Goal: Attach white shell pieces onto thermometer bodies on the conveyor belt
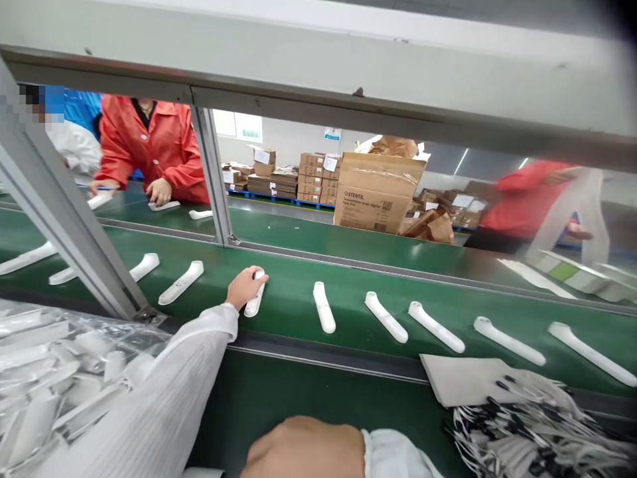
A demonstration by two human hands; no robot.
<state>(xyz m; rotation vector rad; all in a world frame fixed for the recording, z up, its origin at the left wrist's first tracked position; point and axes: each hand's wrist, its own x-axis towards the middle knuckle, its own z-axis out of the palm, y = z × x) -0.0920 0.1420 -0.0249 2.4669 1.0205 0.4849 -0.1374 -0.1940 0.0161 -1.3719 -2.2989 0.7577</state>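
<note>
My left hand reaches onto the green belt, its fingers wrapped round the upper part of a white plastic piece. Similar curved white pieces lie spaced along the belt on both sides, one just right of the hand and one to its left. Near the bottom edge, over the green surface close to me, is my right hand; only its back shows, and its fingers are hidden.
White parts in clear plastic fill the lower left. Wires with black connectors lie lower right. A metal post and overhead beam frame the belt. Across it, a person in red handles white pieces; a cardboard box stands behind.
</note>
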